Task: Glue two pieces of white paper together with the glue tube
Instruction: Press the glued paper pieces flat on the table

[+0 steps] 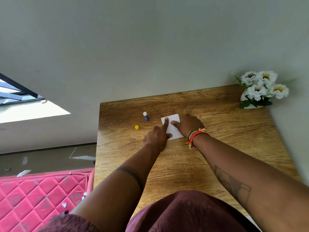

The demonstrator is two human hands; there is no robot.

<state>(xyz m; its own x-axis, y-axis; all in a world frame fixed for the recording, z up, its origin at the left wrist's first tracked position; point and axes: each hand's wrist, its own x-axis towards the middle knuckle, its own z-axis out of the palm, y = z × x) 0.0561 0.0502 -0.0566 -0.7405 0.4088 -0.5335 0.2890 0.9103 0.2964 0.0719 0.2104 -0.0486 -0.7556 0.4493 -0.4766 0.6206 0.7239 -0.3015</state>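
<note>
Left hand (pixel 156 137) forefinger, right hand (pixel 189 125) thumb (outstretched) pressing paper (pixel 173 129)

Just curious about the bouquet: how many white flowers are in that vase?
4 blooms show in the vase at the table's far right corner: two on top, two below. More may hide behind.

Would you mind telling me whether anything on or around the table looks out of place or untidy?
The glue tube stands uncapped, its yellow cap lying apart on the table. Paper scraps litter the floor and the pink mattress to the left. The white paper lies slightly askew under both hands.
</note>
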